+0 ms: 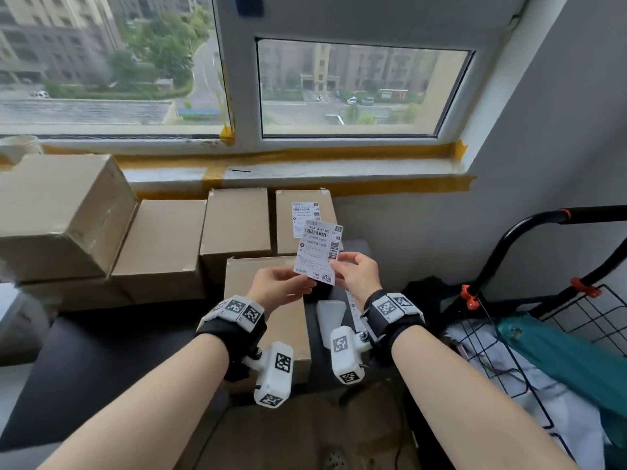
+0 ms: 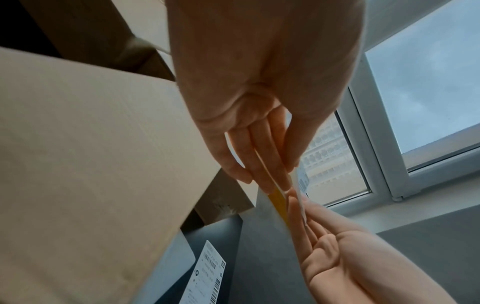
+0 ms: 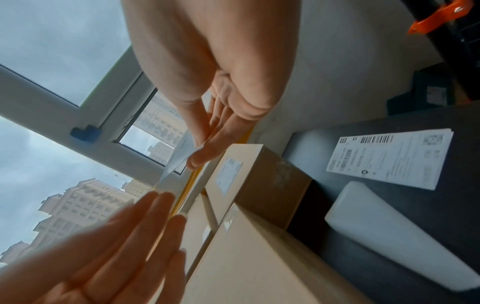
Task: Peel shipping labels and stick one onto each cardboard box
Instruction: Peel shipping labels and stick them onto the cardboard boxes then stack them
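Observation:
Both hands hold up one white shipping label [image 1: 319, 254] above the near cardboard box [image 1: 264, 300]. My left hand [image 1: 303, 283] pinches its lower left corner and my right hand [image 1: 339, 262] pinches its right edge. The right wrist view shows the right hand [image 3: 200, 152] gripping the label [image 3: 182, 156] between thumb and fingers. Behind, the far right box [image 1: 305, 198] carries a stuck label [image 1: 303, 217]. Bare boxes stand beside it: a middle one [image 1: 237, 222], a left one [image 1: 163, 245] and a large one [image 1: 57, 215]. A stack of labels [image 3: 389, 158] lies on the table.
A white backing sheet [image 1: 330, 317] lies on the dark table [image 1: 101, 368] right of the near box. A black wire cart [image 1: 559, 300] with teal cloth [image 1: 559, 361] stands at the right. The taped window sill [image 1: 339, 167] runs behind the boxes.

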A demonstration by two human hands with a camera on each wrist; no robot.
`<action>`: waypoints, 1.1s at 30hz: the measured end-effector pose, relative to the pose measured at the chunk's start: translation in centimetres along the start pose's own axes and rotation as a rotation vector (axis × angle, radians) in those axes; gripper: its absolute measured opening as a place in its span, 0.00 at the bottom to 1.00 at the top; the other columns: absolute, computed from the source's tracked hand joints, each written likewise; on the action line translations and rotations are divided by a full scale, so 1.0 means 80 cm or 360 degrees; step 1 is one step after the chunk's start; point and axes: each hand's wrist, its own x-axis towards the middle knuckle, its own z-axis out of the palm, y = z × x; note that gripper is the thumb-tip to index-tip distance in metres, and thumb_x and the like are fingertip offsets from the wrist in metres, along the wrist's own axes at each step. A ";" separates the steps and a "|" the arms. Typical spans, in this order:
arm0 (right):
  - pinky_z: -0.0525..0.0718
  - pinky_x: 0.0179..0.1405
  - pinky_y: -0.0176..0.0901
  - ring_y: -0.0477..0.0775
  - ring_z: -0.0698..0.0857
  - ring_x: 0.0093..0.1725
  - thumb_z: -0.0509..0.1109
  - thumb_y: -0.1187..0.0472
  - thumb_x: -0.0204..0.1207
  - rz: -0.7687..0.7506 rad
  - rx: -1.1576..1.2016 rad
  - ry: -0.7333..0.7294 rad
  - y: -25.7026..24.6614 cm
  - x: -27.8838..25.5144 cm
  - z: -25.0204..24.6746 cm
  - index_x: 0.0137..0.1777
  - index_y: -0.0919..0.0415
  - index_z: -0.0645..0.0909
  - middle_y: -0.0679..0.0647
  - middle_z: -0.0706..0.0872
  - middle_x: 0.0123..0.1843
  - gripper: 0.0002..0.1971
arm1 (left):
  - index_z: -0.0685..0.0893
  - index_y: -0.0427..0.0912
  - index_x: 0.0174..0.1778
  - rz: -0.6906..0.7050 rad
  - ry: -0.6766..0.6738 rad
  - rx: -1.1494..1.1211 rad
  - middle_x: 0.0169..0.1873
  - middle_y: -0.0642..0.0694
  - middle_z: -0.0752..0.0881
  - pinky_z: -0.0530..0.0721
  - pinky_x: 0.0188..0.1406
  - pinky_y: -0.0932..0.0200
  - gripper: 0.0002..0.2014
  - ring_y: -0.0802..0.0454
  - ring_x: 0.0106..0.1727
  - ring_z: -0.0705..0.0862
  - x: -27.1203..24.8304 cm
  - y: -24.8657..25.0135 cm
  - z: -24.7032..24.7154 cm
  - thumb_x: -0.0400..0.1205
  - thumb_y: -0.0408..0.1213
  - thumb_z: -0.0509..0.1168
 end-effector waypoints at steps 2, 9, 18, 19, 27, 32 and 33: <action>0.88 0.30 0.36 0.54 0.88 0.40 0.67 0.75 0.77 -0.0010 -0.0002 -0.0016 0.007 -0.012 0.018 0.56 0.69 0.73 0.64 0.86 0.48 0.10 | 0.85 0.32 0.52 -0.0030 0.0034 -0.0071 0.36 0.45 0.91 0.85 0.47 0.61 0.08 0.53 0.37 0.88 -0.011 -0.005 -0.017 0.80 0.30 0.66; 0.89 0.33 0.37 0.52 0.88 0.42 0.66 0.74 0.78 -0.0067 -0.0317 -0.0156 0.020 -0.032 0.054 0.61 0.63 0.72 0.58 0.87 0.44 0.15 | 0.84 0.35 0.48 -0.0122 0.0152 -0.0315 0.35 0.43 0.91 0.86 0.43 0.58 0.06 0.50 0.38 0.90 -0.032 -0.017 -0.064 0.83 0.32 0.62; 0.76 0.69 0.46 0.57 0.79 0.69 0.72 0.67 0.75 -0.0264 -0.0887 -0.0120 0.021 -0.023 0.079 0.68 0.64 0.76 0.60 0.80 0.69 0.21 | 0.85 0.33 0.48 -0.0116 0.0196 -0.0171 0.34 0.44 0.91 0.83 0.37 0.63 0.06 0.53 0.35 0.89 -0.031 -0.023 -0.092 0.81 0.32 0.65; 0.76 0.68 0.42 0.55 0.79 0.68 0.73 0.66 0.75 -0.0321 -0.0972 -0.0190 0.019 -0.024 0.082 0.65 0.63 0.79 0.59 0.82 0.67 0.18 | 0.85 0.34 0.47 -0.0109 0.0207 -0.0161 0.34 0.44 0.91 0.83 0.37 0.63 0.06 0.52 0.36 0.88 -0.029 -0.022 -0.092 0.81 0.32 0.65; 0.84 0.51 0.32 0.48 0.86 0.48 0.72 0.67 0.75 -0.0296 -0.0877 -0.0731 0.018 -0.038 0.092 0.55 0.68 0.87 0.62 0.89 0.52 0.10 | 0.84 0.37 0.43 -0.0076 0.0153 -0.0101 0.37 0.41 0.89 0.84 0.38 0.63 0.05 0.54 0.33 0.88 -0.021 -0.018 -0.088 0.81 0.35 0.66; 0.84 0.46 0.29 0.44 0.86 0.44 0.72 0.68 0.75 -0.0282 -0.0834 -0.0697 0.026 -0.037 0.085 0.55 0.69 0.87 0.65 0.90 0.52 0.10 | 0.85 0.37 0.45 -0.0094 0.0103 -0.0061 0.40 0.40 0.90 0.84 0.40 0.61 0.07 0.52 0.36 0.88 -0.020 -0.022 -0.082 0.81 0.37 0.66; 0.83 0.44 0.28 0.42 0.86 0.43 0.72 0.68 0.76 -0.0284 -0.0836 -0.0697 0.027 -0.036 0.084 0.55 0.69 0.87 0.65 0.90 0.52 0.10 | 0.85 0.37 0.44 -0.0101 0.0101 -0.0063 0.40 0.40 0.90 0.84 0.40 0.61 0.07 0.52 0.37 0.88 -0.021 -0.023 -0.082 0.81 0.37 0.66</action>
